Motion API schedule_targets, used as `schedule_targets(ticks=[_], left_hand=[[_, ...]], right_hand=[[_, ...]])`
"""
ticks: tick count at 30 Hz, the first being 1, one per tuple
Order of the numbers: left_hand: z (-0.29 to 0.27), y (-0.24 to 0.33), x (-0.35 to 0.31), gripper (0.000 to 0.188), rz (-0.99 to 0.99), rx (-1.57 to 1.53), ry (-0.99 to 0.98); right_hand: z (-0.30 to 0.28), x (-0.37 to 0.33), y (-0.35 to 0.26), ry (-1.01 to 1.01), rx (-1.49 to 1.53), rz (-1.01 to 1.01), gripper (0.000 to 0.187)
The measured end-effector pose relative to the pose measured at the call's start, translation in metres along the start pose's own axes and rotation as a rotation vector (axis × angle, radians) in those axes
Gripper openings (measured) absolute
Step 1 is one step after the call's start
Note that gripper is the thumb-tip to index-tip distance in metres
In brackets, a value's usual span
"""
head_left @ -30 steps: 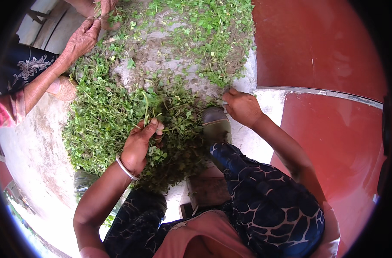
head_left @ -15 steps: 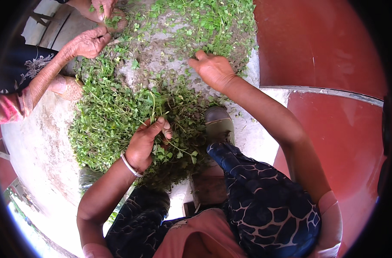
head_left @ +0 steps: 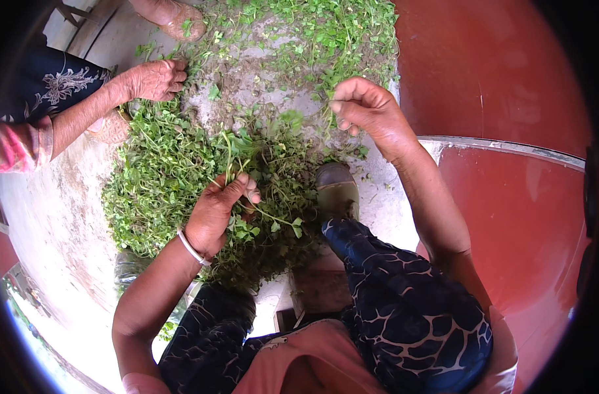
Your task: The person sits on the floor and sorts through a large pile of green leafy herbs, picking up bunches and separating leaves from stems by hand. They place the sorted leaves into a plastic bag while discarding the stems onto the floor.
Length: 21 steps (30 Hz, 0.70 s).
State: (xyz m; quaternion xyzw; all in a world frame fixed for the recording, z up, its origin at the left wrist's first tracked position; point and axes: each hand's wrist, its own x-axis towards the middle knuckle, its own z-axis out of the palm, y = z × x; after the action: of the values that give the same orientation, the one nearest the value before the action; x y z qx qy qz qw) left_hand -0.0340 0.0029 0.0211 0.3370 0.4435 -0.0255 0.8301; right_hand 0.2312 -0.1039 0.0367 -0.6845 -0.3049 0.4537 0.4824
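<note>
My left hand (head_left: 215,213) is closed around a small bunch of green leafy stems (head_left: 230,157), the thumb pressed on them. One long stem sticks out to the right below the fingers. Under this hand spreads a thick heap of leafy greens (head_left: 158,177). My right hand (head_left: 370,113) hovers to the right of the heap, fingers loosely curled and apart, with nothing visible in them. A blurred green leaf (head_left: 291,119) shows between my two hands, over the soil-strewn floor. Roots or dirt on the held stems are too small to make out.
At the upper left, another person's hand (head_left: 160,79) reaches into the heap's far edge. More greens (head_left: 352,39) lie at the far right, beside red flooring (head_left: 490,72). My boot (head_left: 337,187) stands at the heap's right edge. Loose soil (head_left: 247,72) covers the floor between.
My right hand has drawn back to the right and its fingers have loosened. My left hand stays nearly in place with the stems. The other person's hand has moved down to the heap.
</note>
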Motion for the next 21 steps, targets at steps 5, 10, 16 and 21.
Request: schedule_targets(ticks=[5,10,16,21], left_hand=[[0.011,0.015,0.002,0.016,0.057,0.018,-0.065],[0.023,0.02,0.015,0.022,0.202,0.053,-0.024],[0.044,0.02,0.021,0.018,0.137,0.073,-0.055],[0.037,0.022,0.023,0.023,0.089,0.063,0.051]], right_hand=[[-0.017,-0.014,0.004,-0.056,0.456,0.221,0.009],[-0.006,-0.018,0.013,-0.078,0.544,0.243,0.01],[-0.001,-0.022,0.014,-0.119,0.544,0.226,0.008],[-0.016,-0.018,0.02,0.03,0.165,0.113,0.005]])
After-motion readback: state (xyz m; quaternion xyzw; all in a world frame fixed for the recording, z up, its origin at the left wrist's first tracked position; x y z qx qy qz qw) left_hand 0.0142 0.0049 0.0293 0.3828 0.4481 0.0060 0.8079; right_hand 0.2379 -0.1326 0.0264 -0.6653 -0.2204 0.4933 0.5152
